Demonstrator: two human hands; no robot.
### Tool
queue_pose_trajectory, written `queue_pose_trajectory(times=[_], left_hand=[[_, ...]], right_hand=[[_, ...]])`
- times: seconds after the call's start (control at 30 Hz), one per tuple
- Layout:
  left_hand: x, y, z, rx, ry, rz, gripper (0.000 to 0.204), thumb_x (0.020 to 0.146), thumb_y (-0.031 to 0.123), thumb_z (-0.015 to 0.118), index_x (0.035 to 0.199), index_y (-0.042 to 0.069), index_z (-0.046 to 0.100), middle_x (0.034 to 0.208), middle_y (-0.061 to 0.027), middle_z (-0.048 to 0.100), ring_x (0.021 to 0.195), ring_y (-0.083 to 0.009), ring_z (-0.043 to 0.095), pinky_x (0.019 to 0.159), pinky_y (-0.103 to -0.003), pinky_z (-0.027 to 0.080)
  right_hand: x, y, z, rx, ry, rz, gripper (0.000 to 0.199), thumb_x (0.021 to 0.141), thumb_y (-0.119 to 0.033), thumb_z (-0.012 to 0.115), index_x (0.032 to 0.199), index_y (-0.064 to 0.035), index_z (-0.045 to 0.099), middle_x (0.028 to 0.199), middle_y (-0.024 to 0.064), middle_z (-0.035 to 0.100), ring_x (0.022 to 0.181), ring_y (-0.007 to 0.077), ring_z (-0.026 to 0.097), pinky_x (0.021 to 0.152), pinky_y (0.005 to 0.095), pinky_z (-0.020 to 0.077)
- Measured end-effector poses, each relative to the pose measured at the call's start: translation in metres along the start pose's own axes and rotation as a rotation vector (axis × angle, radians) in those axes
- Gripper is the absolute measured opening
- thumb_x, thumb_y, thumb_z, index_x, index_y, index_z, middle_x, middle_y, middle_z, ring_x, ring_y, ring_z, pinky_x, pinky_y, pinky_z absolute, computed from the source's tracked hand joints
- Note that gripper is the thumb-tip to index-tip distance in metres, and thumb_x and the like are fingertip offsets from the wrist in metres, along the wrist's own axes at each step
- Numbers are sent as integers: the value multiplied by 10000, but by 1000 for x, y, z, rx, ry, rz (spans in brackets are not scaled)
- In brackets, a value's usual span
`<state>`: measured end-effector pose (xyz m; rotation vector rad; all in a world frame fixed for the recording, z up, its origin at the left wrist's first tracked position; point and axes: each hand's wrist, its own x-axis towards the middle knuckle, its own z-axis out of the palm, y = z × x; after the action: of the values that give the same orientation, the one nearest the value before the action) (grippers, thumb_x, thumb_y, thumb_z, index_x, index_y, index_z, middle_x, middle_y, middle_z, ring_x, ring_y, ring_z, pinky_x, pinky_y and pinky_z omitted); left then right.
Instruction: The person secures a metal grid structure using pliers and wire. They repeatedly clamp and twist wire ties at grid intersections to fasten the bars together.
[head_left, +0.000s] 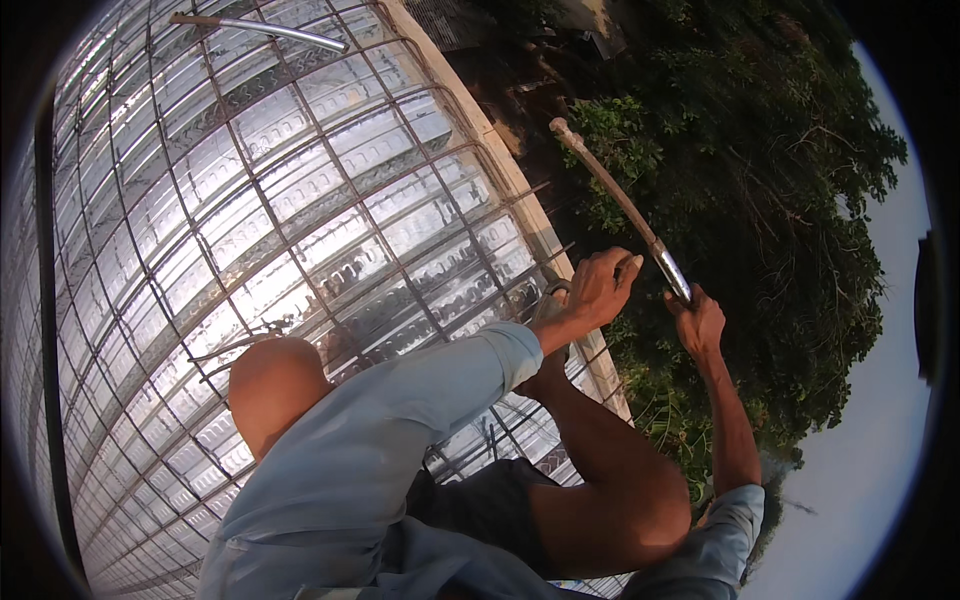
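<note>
My right hand [697,322] is wrapped round the shiny metal sleeve at the lower end of a long rusty bar [617,195]. The bar slants up and to the left, out past the deck's edge, with a knobbed far end. My left hand [600,287] is over the wooden edge board, its fingers curled in; whatever it may hold is hidden. Beside it, thin rebar ends [538,190] stick out over the board. My foot [553,297] is on the edge just below that hand, partly covered by it.
A grid of steel rebar [270,205] lies over shiny corrugated metal decking [365,262]. A second bar with a bright sleeve [275,30] rests on the grid at the far left. Beyond the wooden edge board [480,125] is a drop with trees [770,190].
</note>
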<state>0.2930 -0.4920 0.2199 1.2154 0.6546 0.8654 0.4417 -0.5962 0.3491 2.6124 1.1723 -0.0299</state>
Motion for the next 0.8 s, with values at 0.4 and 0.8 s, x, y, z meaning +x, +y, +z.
queue_pose_trajectory(times=[0.4,0.8], left_hand=[[62,-119,-294,1360,460,-147,358,991,412,529,1038,78,647,985,-147,693,1006,-321,628,945,-466,395],[64,-113,-294,1419,309,-139,409,1013,447,491,955,71,641,881,-152,706,836,-344,676,838,-459,468]], right_hand=[[115,-24,74,268,-417,-232,418,804,-323,778,888,61,637,712,223,601,685,339,582,693,446,457],[211,-29,64,35,-480,-431,358,803,-285,766,977,11,665,804,244,669,794,379,666,761,489,498]])
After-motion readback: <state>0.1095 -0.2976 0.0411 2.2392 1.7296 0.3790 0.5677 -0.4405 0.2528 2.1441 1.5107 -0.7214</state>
